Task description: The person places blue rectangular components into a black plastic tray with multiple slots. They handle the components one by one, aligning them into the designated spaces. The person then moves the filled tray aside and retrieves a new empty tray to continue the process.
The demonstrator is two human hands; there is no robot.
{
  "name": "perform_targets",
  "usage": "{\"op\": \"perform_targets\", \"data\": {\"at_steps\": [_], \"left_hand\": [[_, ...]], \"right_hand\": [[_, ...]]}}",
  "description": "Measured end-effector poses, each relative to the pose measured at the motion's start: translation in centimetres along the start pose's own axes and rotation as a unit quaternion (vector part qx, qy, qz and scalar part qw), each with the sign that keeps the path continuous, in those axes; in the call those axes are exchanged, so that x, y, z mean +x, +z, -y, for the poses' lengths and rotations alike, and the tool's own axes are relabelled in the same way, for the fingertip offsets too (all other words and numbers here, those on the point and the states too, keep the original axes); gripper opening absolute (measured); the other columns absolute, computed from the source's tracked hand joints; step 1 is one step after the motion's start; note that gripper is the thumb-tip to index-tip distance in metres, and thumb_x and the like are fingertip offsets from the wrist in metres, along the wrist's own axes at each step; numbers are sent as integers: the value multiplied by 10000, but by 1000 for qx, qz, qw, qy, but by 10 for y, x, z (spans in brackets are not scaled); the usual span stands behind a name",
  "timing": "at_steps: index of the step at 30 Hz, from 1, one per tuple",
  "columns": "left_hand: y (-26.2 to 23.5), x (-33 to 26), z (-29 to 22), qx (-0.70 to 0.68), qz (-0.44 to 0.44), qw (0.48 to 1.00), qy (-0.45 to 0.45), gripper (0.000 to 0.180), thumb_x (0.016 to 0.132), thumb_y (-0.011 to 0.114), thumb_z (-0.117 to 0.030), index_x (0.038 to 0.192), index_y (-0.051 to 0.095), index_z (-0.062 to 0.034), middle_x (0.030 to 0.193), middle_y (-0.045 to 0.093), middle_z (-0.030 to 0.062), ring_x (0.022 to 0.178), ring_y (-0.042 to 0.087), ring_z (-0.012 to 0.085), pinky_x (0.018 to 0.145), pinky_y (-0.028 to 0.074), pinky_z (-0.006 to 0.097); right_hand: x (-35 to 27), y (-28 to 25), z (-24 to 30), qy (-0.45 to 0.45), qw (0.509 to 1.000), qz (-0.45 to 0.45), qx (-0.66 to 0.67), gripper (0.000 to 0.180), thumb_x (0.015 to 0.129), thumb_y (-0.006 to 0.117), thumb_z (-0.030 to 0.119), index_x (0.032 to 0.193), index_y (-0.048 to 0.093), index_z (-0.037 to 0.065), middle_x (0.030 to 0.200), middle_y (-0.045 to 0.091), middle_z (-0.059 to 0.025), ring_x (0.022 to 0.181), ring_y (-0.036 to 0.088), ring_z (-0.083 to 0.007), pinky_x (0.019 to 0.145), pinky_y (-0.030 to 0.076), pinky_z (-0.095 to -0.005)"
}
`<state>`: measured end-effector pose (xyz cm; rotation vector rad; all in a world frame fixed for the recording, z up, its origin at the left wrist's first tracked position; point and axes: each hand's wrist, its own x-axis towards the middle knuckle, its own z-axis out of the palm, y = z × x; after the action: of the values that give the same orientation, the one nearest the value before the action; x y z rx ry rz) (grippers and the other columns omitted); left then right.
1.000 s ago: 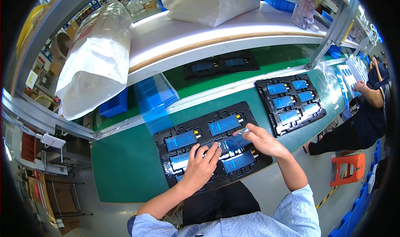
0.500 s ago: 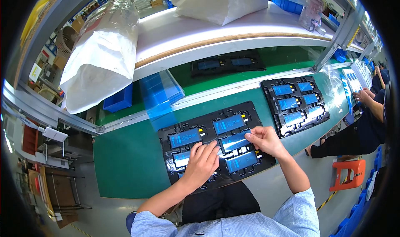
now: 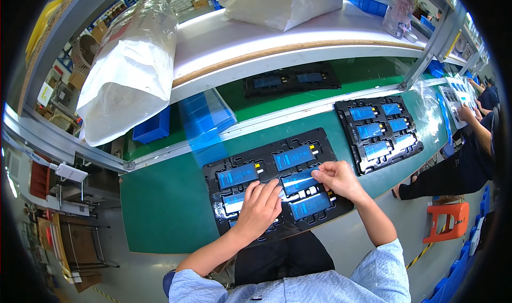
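Two bare hands worked over a black moulded tray [image 3: 325, 143] that lay on the green bench mat [image 3: 160, 207] near the front edge. The tray held several flat blue battery cells, each seated in its own recess. The left hand [image 3: 261, 207] lay palm down with fingers together and extended, pressing on the lower middle of the tray, its fingertips at the edge of a blue cell [image 3: 300, 181] in the centre. The right hand [image 3: 336, 178] was curled, thumb and forefinger pinched on the right end of that same cell, where a pale, shiny strip [image 3: 298, 186] ran across its face; whether the strip was a film or only glare, I could not tell.

A second black tray [image 3: 349, 123] of blue cells sat further right on the mat, well apart from the hands. A third tray [image 3: 292, 82] lay back under the white shelf [image 3: 256, 36]. A clear bag of blue sheets [image 3: 205, 116] leaned just behind the near tray. On the shelf rested a large white plastic sack [image 3: 128, 74]. At the far right, another person [image 3: 474, 143] sat at the same bench.
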<state>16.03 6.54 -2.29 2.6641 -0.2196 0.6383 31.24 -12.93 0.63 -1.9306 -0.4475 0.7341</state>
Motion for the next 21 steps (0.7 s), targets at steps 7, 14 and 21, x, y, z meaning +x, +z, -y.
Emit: {"op": "perform_targets", "data": {"at_steps": [7, 14, 21], "left_hand": [[0, -1, 0, 5, 8, 1000, 0, 357, 746, 684, -43, 1090, 600, -2, 1159, 573, 125, 993, 564, 268, 968, 401, 456], [-4, -1, -3, 41, 76, 996, 16, 501, 710, 699, -65, 1199, 589, -83, 1203, 494, 136, 1074, 507, 276, 995, 358, 477], [-4, 0, -4, 46, 99, 994, 14, 527, 707, 696, -60, 1220, 578, -83, 1213, 478, 142, 1091, 491, 282, 1010, 332, 473]], "right_hand": [[-1, 1, 2, 0, 1000, -3, -7, 237, 882, 671, 195, 891, 671, -41, 649, 638, -14, 540, 527, -41, 486, 435, -221], [-1, 3, 3, 3, 1000, -17, -21, 230, 875, 673, 190, 883, 673, -40, 641, 644, -16, 536, 538, -38, 475, 434, -222], [-2, 8, 2, -24, 997, -51, -53, 232, 851, 684, 169, 870, 687, -63, 642, 665, -64, 569, 589, -66, 531, 481, -247]]}}
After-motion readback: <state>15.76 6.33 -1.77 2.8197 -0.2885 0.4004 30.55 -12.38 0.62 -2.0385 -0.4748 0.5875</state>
